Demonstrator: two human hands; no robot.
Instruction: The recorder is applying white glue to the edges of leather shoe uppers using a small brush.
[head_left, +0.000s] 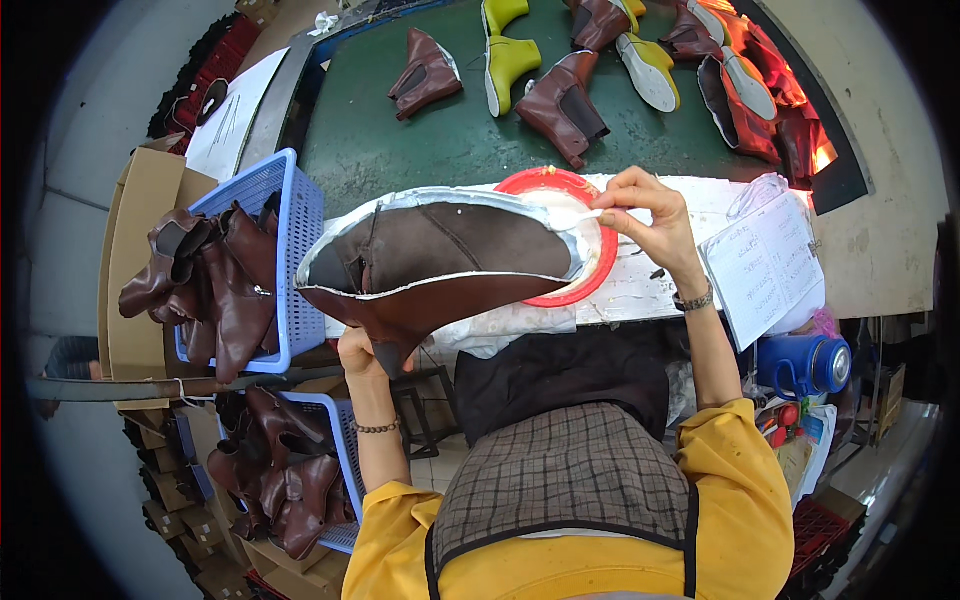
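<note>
My left hand is closed round the shaft of a dark brown leather boot upper, propping it up from below. Its open underside faces up, showing a brown lining and a whitish coated rim. Between the thumb and fingers of my right hand is a small white brush; its tip touches the coated rim at the right end of the upper. Behind that end stands a red bowl containing white paste, partly hidden by the upper.
Blue baskets at the left hold several brown boot uppers. Brown boots and yellow-green lasts stand on the green tabletop. A written sheet and a blue flask are at the right.
</note>
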